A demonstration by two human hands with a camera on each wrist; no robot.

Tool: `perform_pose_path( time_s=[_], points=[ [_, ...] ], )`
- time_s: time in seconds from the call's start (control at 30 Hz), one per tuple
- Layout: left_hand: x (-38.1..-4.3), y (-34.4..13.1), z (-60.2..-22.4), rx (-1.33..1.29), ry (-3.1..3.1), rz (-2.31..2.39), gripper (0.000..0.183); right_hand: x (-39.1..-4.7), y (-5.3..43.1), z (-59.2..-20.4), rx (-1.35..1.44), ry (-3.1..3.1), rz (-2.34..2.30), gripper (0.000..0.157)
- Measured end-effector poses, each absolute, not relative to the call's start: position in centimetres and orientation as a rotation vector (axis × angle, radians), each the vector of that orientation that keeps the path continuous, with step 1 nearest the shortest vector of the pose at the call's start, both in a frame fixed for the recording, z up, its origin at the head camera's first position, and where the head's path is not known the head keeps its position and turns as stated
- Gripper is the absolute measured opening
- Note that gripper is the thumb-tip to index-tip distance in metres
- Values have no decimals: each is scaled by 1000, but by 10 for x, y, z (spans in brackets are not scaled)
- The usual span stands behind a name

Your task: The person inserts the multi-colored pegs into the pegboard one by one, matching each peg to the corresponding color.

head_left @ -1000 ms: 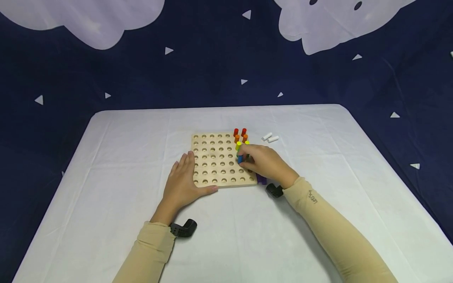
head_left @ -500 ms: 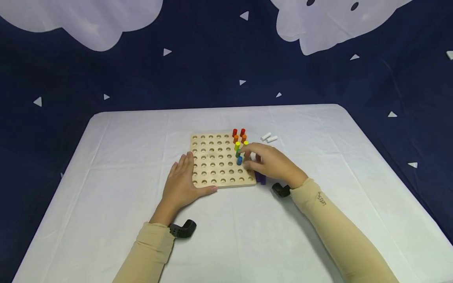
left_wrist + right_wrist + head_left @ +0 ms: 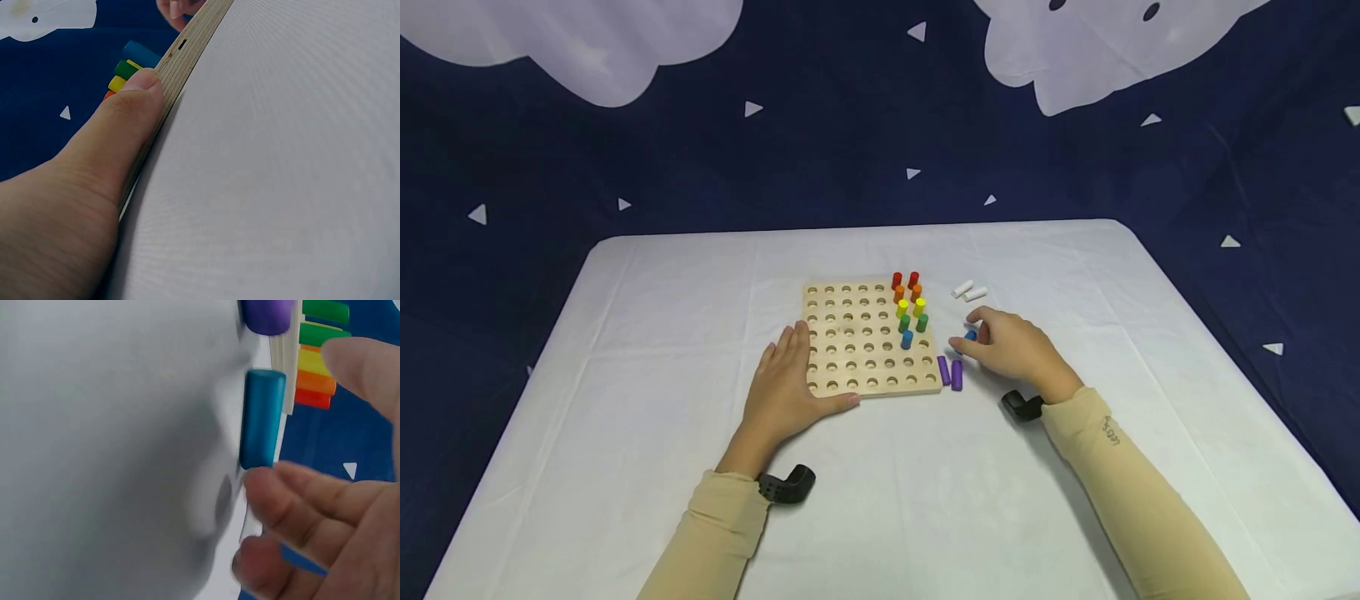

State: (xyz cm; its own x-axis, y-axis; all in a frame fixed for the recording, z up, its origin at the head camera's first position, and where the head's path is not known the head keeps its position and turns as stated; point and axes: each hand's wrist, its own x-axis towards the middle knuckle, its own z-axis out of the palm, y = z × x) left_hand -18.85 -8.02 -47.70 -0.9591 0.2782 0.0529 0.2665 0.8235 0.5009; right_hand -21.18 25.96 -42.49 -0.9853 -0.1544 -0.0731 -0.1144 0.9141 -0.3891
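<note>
A wooden peg board [image 3: 898, 390] lies on the table. Upright in its two right-hand columns stand pairs of red [image 3: 913, 279], orange, yellow and green pegs [image 3: 922, 322], plus a single blue peg [image 3: 907, 340]. My left hand [image 3: 782, 379] rests against the board, fingers along its left edge and thumb at the front edge. To the right of the board, a second blue peg [image 3: 262, 419] lies on the cloth. My right hand [image 3: 1018, 350] is around it: a fingertip meets its far end, while the thumb [image 3: 362, 369] stands apart.
Two purple pegs [image 3: 957, 375] lie beside the board's right front corner. Two white pegs [image 3: 975, 294] lie farther back, right of the board. A white cloth [image 3: 880, 500] covers the table, and a dark blue patterned backdrop [image 3: 835, 167] hangs behind.
My right hand has let go of the blue peg in the board and moved right to the loose blue peg on the cloth. The left hand has stayed in place.
</note>
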Motion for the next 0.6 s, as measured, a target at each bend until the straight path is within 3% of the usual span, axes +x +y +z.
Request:
perform_pose_path(
  time_s=[0.6],
  points=[
    [-188,-80,-475,438,2977,814,140,-215,258,-429,-160,2896,-671,47]
  ],
)
